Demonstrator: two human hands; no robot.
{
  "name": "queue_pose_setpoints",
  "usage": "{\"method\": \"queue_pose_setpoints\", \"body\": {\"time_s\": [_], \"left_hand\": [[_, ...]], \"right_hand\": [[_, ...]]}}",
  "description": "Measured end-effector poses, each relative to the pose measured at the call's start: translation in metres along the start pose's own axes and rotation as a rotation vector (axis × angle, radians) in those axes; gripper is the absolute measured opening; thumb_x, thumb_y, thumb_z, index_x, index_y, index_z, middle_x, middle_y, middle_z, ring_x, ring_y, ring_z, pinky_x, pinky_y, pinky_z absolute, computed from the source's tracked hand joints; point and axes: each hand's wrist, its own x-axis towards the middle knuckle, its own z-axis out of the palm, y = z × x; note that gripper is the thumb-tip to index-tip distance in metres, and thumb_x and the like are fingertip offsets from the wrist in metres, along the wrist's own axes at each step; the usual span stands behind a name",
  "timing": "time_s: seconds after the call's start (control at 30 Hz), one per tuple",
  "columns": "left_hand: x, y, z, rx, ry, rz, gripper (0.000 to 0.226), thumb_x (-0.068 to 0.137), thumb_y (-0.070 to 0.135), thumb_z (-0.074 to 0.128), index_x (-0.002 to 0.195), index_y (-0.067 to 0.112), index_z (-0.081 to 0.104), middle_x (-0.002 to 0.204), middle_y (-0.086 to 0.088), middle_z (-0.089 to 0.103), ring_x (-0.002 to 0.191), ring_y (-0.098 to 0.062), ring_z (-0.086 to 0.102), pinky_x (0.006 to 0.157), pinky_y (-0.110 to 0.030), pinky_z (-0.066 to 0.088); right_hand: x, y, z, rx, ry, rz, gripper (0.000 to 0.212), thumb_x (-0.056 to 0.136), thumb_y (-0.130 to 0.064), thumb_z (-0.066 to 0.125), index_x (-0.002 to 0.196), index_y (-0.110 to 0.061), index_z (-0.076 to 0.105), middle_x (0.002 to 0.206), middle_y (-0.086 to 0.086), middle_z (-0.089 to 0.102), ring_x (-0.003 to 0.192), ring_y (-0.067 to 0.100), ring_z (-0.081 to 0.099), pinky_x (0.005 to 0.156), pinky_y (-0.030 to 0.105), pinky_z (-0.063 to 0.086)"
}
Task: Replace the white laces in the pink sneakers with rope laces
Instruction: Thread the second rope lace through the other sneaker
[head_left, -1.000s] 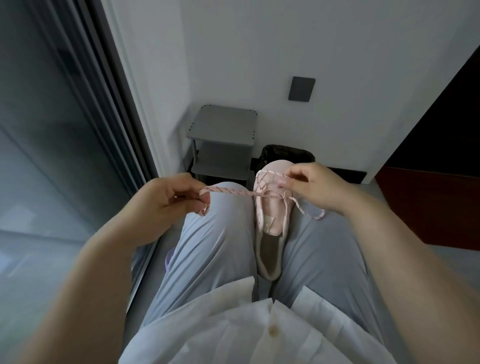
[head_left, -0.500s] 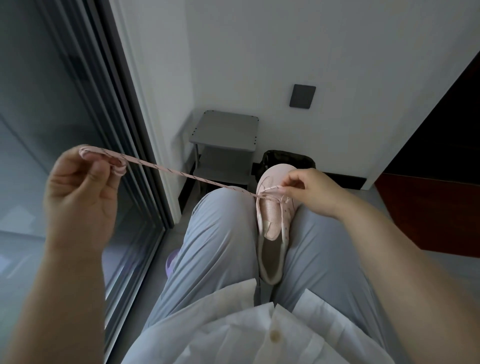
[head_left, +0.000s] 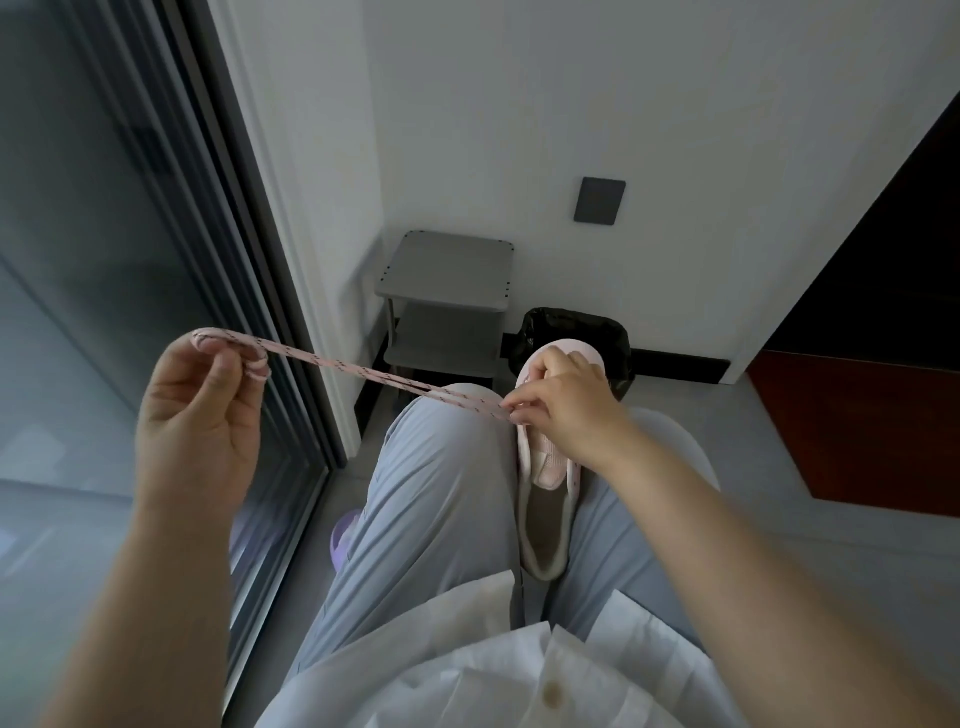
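Note:
A pink sneaker (head_left: 545, 470) stands toe-up between my knees, its opening toward me. A pink rope lace (head_left: 363, 373) with dark flecks runs taut as two strands from the sneaker's front up and left. My left hand (head_left: 205, 410) is raised at the left and pinches the far loop of the lace between thumb and fingers. My right hand (head_left: 563, 402) rests over the sneaker's toe and pinches the lace where it meets the eyelets. The eyelets are hidden under that hand.
A grey two-tier stool (head_left: 447, 301) stands in the corner ahead, with a black-lined bin (head_left: 576, 332) beside it. A glass sliding door (head_left: 130, 260) runs along the left. A dark red cabinet (head_left: 857, 431) is at the right. A purple slipper (head_left: 345, 535) lies on the floor.
My left hand has drawn the rope lace up and out to the left, stretching it taut. My right hand has stayed on the sneaker's front.

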Motion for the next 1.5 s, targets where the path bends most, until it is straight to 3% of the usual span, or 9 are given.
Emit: {"method": "queue_pose_setpoints", "body": {"time_s": [0.13,0.2,0.4,0.53,0.67,0.77,1.13,1.37,1.5], "left_hand": [[0.002,0.004,0.005,0.118,-0.153,-0.105,0.005,0.075,0.016,0.065,0.076,0.02,0.062,0.075,0.004,0.065,0.075,-0.008,0.061,0.08,-0.018,0.051],[0.002,-0.005,0.007,0.323,-0.11,-0.179,0.028,0.085,0.002,0.055,0.071,0.023,0.066,0.07,0.005,0.065,0.071,-0.008,0.061,0.076,-0.018,0.053],[-0.015,-0.025,0.047,0.677,-0.337,-0.351,0.021,0.084,-0.011,0.052,0.084,0.007,0.062,0.071,-0.005,0.066,0.067,-0.005,0.063,0.07,-0.014,0.053],[-0.019,-0.035,0.06,0.663,-0.45,-0.395,0.03,0.085,-0.009,0.055,0.082,0.018,0.067,0.077,-0.002,0.069,0.079,-0.02,0.064,0.083,-0.033,0.052],[-0.014,-0.032,0.063,0.502,-0.293,-0.275,0.026,0.085,-0.013,0.051,0.081,0.011,0.062,0.07,0.004,0.067,0.072,-0.011,0.063,0.077,-0.023,0.053],[-0.009,-0.03,0.055,0.327,-0.14,-0.224,0.024,0.085,-0.011,0.051,0.081,0.012,0.059,0.068,0.008,0.065,0.07,-0.007,0.062,0.076,-0.019,0.053],[-0.004,-0.031,0.024,0.398,-0.023,-0.142,0.031,0.087,-0.009,0.051,0.076,0.018,0.06,0.066,0.008,0.062,0.07,-0.01,0.06,0.08,-0.021,0.053],[-0.004,-0.032,0.015,0.444,0.203,0.031,0.04,0.082,-0.016,0.049,0.069,0.022,0.054,0.071,0.011,0.063,0.077,-0.008,0.061,0.081,-0.02,0.051],[0.005,-0.03,0.0,0.362,0.341,0.123,0.041,0.081,-0.01,0.053,0.067,0.029,0.054,0.069,0.011,0.064,0.077,-0.008,0.061,0.086,-0.025,0.05]], "right_hand": [[-0.005,-0.003,0.003,-0.011,0.205,-0.057,0.009,0.077,-0.029,0.07,0.082,-0.027,0.076,0.083,-0.011,0.039,0.088,0.015,0.038,0.085,0.029,0.021],[-0.015,-0.014,0.005,0.037,0.329,-0.103,0.011,0.076,-0.029,0.065,0.079,-0.027,0.076,0.078,-0.013,0.041,0.082,0.012,0.04,0.077,0.026,0.02],[-0.06,-0.04,0.012,0.187,0.484,-0.135,0.021,0.083,-0.026,0.058,0.091,-0.016,0.075,0.073,-0.003,0.057,0.07,0.01,0.05,0.065,0.022,0.038],[-0.069,-0.02,0.015,0.202,0.416,0.021,0.022,0.083,-0.013,0.063,0.104,-0.012,0.071,0.085,0.002,0.067,0.075,0.017,0.061,0.065,0.03,0.053],[-0.065,-0.001,0.012,0.161,0.282,0.215,0.029,0.089,-0.01,0.057,0.117,-0.01,0.063,0.107,0.007,0.064,0.093,0.024,0.061,0.078,0.036,0.051],[-0.056,0.002,0.009,0.117,0.235,0.216,0.028,0.092,-0.016,0.054,0.118,-0.015,0.061,0.114,0.005,0.056,0.092,0.022,0.059,0.073,0.033,0.048],[-0.058,0.013,0.016,0.09,0.268,0.088,0.009,0.073,-0.005,0.074,0.077,-0.012,0.074,0.078,-0.002,0.062,0.064,0.022,0.06,0.055,0.026,0.046],[-0.04,0.001,0.009,0.167,0.318,0.105,0.02,0.083,-0.019,0.057,0.099,-0.015,0.068,0.088,-0.003,0.061,0.079,0.017,0.053,0.072,0.033,0.046],[-0.026,-0.014,0.021,0.064,0.089,0.07,0.027,0.089,-0.036,0.058,0.111,-0.024,0.065,0.113,-0.001,0.053,0.108,0.021,0.041,0.098,0.036,0.03]]}}
